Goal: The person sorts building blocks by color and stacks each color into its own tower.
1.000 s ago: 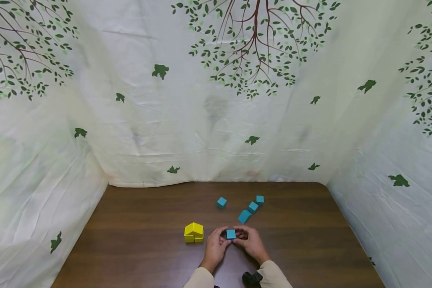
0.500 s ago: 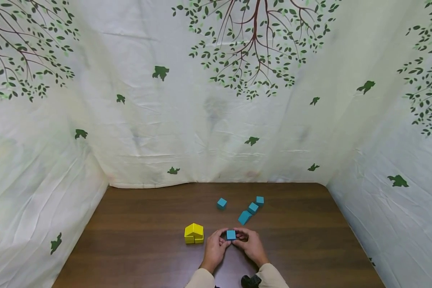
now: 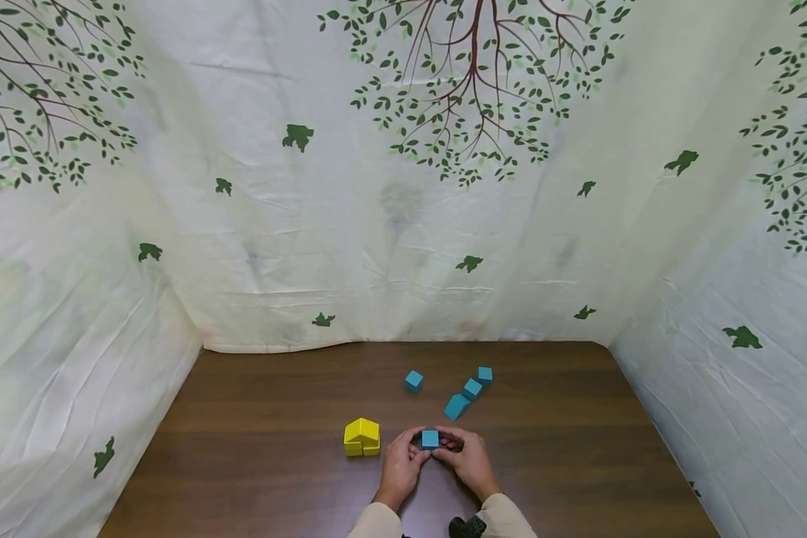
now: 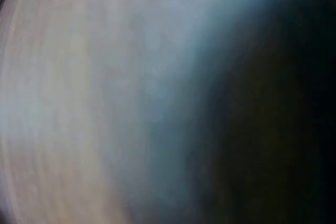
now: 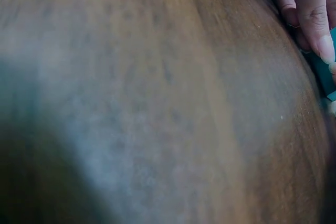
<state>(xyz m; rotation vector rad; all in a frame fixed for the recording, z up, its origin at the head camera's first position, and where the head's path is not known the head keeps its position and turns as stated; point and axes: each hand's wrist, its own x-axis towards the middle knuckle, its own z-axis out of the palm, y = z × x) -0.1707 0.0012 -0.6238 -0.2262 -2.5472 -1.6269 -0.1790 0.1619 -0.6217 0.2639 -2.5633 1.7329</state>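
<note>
Nothing visibly moved, I see bare left hand [image 3: 400, 465] and right hand [image 3: 469, 457] pinching square-topped blue block [image 3: 430, 439], no progress

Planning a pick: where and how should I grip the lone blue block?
Likely by two opposite side faces, from above: the lone blue block stands apart from the row of three blue blocks, so its sides look free. It sits turned, so the left hand, nearer but holding another blue block, would need twisting.
</note>
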